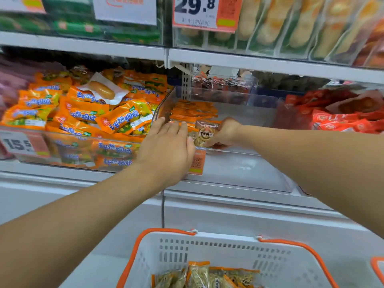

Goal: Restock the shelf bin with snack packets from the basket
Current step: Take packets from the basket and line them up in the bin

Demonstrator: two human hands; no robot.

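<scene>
bin (pixel 239 163): few packets, centre frame | right hand (pixel 225 133) pinches packet (pixel 205 133) | left hand (pixel 166 142) flat, holding nothing | basket (pixel 228 248): more remain

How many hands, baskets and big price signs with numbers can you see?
Hands: 2, the left hand flat at the clear bin, the right hand holding a snack packet.
White basket: 1
Price signs with readable numbers: 2, the 29.8 sign and the 15.5 sign.
Total: 5
</scene>
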